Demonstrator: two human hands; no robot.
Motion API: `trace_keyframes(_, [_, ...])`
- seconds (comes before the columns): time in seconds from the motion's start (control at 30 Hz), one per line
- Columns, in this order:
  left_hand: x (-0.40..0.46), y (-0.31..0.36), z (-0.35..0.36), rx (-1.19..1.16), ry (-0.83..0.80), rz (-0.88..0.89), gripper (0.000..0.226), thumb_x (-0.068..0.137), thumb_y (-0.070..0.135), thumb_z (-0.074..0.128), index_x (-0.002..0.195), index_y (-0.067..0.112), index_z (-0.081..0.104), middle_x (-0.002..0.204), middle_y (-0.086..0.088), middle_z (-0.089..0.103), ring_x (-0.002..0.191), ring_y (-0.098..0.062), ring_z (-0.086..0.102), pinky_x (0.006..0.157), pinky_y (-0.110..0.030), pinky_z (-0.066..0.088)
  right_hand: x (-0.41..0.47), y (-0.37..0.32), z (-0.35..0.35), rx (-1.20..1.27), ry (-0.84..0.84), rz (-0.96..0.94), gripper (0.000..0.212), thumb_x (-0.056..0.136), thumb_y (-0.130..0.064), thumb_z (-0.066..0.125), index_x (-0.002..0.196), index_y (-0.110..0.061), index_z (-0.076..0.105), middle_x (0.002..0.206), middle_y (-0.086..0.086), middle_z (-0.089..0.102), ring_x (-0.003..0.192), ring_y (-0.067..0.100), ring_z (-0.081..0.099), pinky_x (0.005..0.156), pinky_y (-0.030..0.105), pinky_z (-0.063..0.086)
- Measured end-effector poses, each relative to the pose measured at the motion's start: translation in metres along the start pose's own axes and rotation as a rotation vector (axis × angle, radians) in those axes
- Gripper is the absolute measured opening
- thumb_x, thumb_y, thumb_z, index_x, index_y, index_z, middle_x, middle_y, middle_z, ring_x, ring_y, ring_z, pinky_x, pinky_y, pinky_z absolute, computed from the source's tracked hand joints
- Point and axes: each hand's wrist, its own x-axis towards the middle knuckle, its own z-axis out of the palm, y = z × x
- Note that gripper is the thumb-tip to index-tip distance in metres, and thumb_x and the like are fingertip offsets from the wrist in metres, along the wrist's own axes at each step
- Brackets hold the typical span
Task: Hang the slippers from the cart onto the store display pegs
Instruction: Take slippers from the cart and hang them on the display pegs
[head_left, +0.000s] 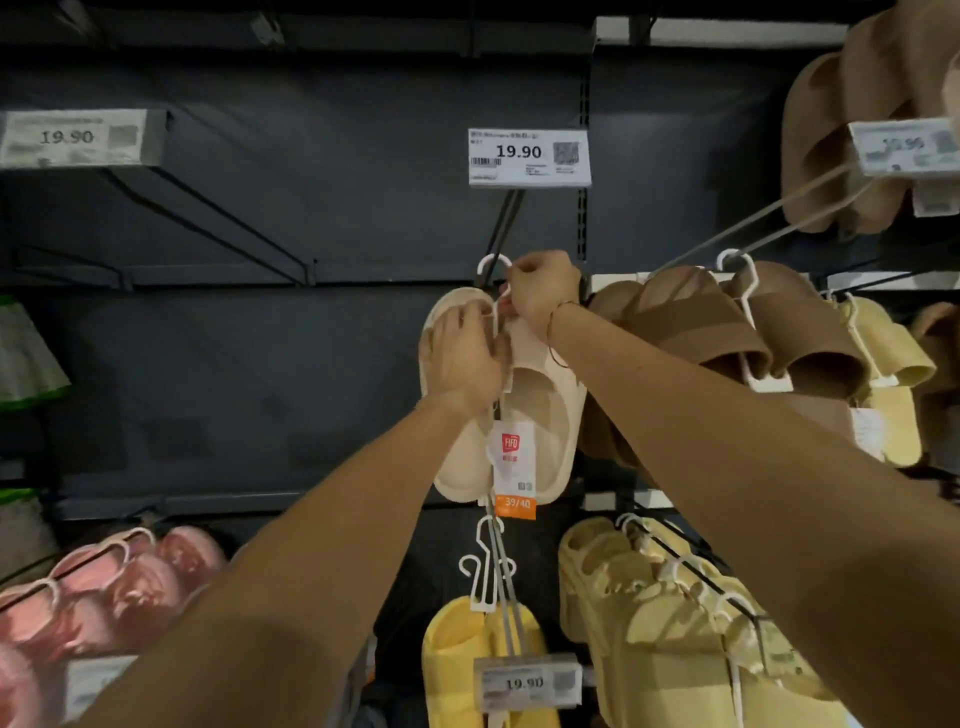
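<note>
A pair of cream slippers (540, 415) hangs on a white plastic hanger whose hook (491, 265) sits at the dark display peg (506, 218) under the middle 19.90 price tag (529, 157). My right hand (543, 291) is closed on the hanger just below the hook. My left hand (467, 358) lies over the left slipper with its fingers wrapped on it. A white and orange size label (513, 467) dangles from the pair. The cart is out of view.
Brown slippers (727, 332) hang on pegs to the right, pale yellow pairs (675, 613) lower right, a bright yellow pair (467, 665) directly below, pink ones (104, 587) lower left. Bare dark pegs (218, 223) stand out from the panel at upper left.
</note>
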Motion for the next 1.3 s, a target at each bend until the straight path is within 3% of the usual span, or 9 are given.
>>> trace_keyframes(0.13, [-0.011,-0.028,0.032,0.168,-0.17,-0.028,0.047,0.106,0.041,0.033,0.153,0.036,0.028,0.165,-0.003,0.016,0.154,-0.029,0.005,0.119,-0.063,0.009,0.011,0.024,0.014,-0.009,-0.023,-0.018,0.015,0.087,-0.02,0.061,0.076,-0.025,0.069,0.085,0.004,0.075,0.088,0.03,0.07,0.087,0.045,0.057])
trace_keyframes(0.33, [-0.039,-0.049,0.053,0.452,-0.34,0.095,0.064,0.104,0.054,0.03,0.159,0.043,-0.002,0.168,0.001,-0.01,0.153,-0.036,-0.005,0.116,-0.066,0.012,-0.003,0.034,0.024,-0.023,-0.231,-0.011,0.036,0.099,-0.024,0.056,0.13,-0.008,0.05,0.107,0.005,0.058,0.098,0.022,0.055,0.082,0.026,0.04])
trace_keyframes(0.47, [-0.029,-0.053,0.053,0.588,-0.549,0.04,0.062,0.105,0.054,0.023,0.158,0.042,-0.006,0.167,0.0,-0.022,0.153,-0.036,-0.014,0.12,-0.062,0.003,-0.018,0.047,0.037,-0.062,-0.461,0.079,0.049,0.1,-0.028,0.051,0.145,-0.01,0.04,0.131,0.01,0.057,0.117,0.029,0.057,0.098,0.035,0.047])
trace_keyframes(0.57, [-0.032,-0.045,0.048,0.614,-0.62,0.048,0.062,0.105,0.053,0.022,0.16,0.036,-0.001,0.168,-0.005,-0.011,0.154,-0.033,-0.009,0.122,-0.057,0.005,-0.03,0.053,0.04,-0.108,-0.545,0.125,0.051,0.099,-0.035,0.05,0.144,-0.013,0.044,0.129,0.01,0.06,0.115,0.028,0.058,0.105,0.046,0.046])
trace_keyframes(0.73, [-0.053,-0.028,0.025,0.52,-0.484,0.039,0.058,0.105,0.049,0.023,0.157,0.024,0.024,0.164,-0.008,0.017,0.152,-0.027,0.011,0.12,-0.049,0.017,-0.058,0.057,0.027,-0.071,-0.559,0.133,0.064,0.099,-0.044,0.051,0.155,-0.019,0.032,0.147,0.008,0.048,0.129,0.028,0.051,0.107,0.039,0.037])
trace_keyframes(0.83, [-0.073,-0.022,-0.002,0.386,-0.437,0.031,0.052,0.103,0.044,0.033,0.151,0.023,0.036,0.156,-0.005,0.034,0.144,-0.025,0.028,0.114,-0.048,0.026,-0.089,0.057,0.011,-0.053,-0.522,0.121,0.071,0.083,-0.06,0.056,0.144,-0.023,0.048,0.135,0.004,0.058,0.112,0.023,0.06,0.099,0.038,0.048])
trace_keyframes(0.93, [-0.097,-0.012,-0.047,0.372,-0.391,0.056,0.043,0.101,0.042,0.041,0.137,0.021,0.05,0.137,-0.005,0.054,0.125,-0.028,0.049,0.101,-0.045,0.034,-0.131,0.039,-0.011,-0.057,-0.521,0.054,0.042,0.096,-0.049,0.053,0.113,-0.013,0.066,0.105,0.005,0.066,0.097,0.021,0.063,0.089,0.037,0.051])
trace_keyframes(1.1, [-0.156,0.017,-0.129,0.24,-0.357,0.025,0.032,0.1,0.035,0.048,0.127,0.022,0.058,0.114,-0.006,0.065,0.109,-0.03,0.059,0.091,-0.042,0.04,-0.223,-0.002,-0.053,-0.069,-0.605,-0.003,0.029,0.101,-0.038,0.051,0.104,-0.013,0.065,0.102,-0.001,0.066,0.098,0.016,0.06,0.089,0.032,0.045])
trace_keyframes(1.3, [-0.296,0.05,-0.198,-0.034,-0.301,-0.106,0.037,0.097,0.03,0.049,0.132,0.031,0.061,0.111,-0.004,0.071,0.103,-0.026,0.066,0.087,-0.044,0.053,-0.373,-0.02,-0.111,0.05,-0.652,0.121,0.044,0.1,-0.032,0.057,0.139,-0.013,0.053,0.13,-0.002,0.062,0.121,0.013,0.057,0.108,0.034,0.044])
